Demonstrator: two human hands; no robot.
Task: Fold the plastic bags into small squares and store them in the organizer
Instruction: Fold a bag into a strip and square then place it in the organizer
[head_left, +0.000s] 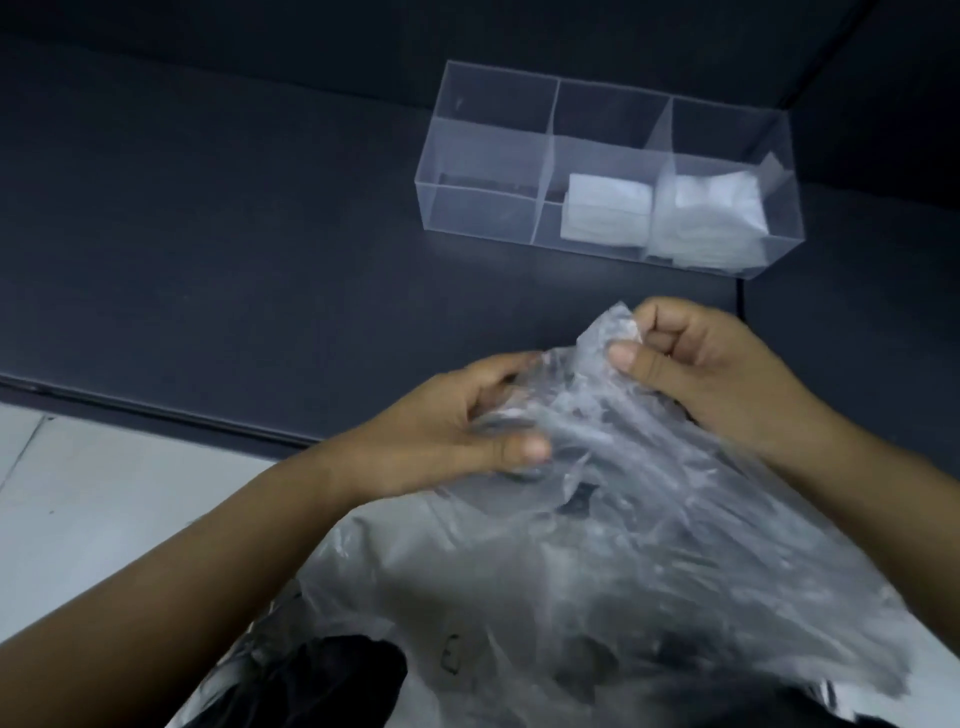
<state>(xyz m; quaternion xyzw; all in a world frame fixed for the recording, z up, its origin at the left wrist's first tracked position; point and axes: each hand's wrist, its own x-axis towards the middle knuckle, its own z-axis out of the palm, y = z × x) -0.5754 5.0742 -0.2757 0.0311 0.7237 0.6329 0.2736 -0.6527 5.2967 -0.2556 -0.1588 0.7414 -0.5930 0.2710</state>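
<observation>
Dark, matte charcoal worktop (208, 234) fills most of the view, with a strip of pale grey floor (78, 493) showing past its near edge at the lower left. Over the near edge, a large, crumpled, transparent plastic bag (649, 545) spreads from the middle of the view down to the bottom right, lifted off the surface at its upper end and blurred along its wrinkles; some dark fabric (332, 680) shows beneath its lower edge. Well apart from the bag, toward the far right of the worktop, stands a clear, rectangular acrylic organizer (483, 208) split into three columns and two rows of compartments. Left hand (447, 431) grips the bag's upper left side, thumb pressed on top and fingers curled underneath the film. Right hand (711, 358) pinches the bag's topmost edge between its thumb and curled fingers, holding that corner a little higher than the left side. Inside the organizer's near row, a folded white plastic square (605, 213) sits in the middle compartment, and a second folded white bundle (711, 218), looser and slightly bulkier, sits in the right compartment just beside it
</observation>
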